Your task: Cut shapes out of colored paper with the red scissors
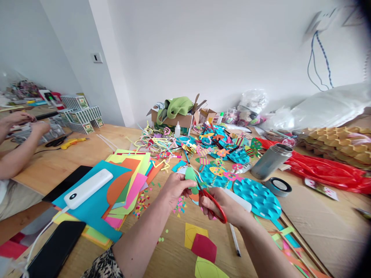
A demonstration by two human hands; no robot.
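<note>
Between the fingers of my left hand (pixel 176 189) is a piece of green paper (pixel 189 175), held up over the table. My right hand (pixel 217 204) grips red-handled scissors (pixel 219 211), their blades against the paper's right side. Below my hands lie a yellow paper piece (pixel 193 233), a dark red one (pixel 205 248) and a yellow-green one (pixel 208 268) with a drawn outline. Tiny paper bits (pixel 180 204) are scattered by my left wrist. A pen (pixel 235 239) lies under my right forearm.
Coloured paper sheets (pixel 130 185) with a white power bank (pixel 88 188) lie left. Blue paper discs (pixel 257 197), paper fish (pixel 217 171) and a metal flask (pixel 271 160) stand or lie beyond and right. Another person's hands (pixel 40 125) work at far left.
</note>
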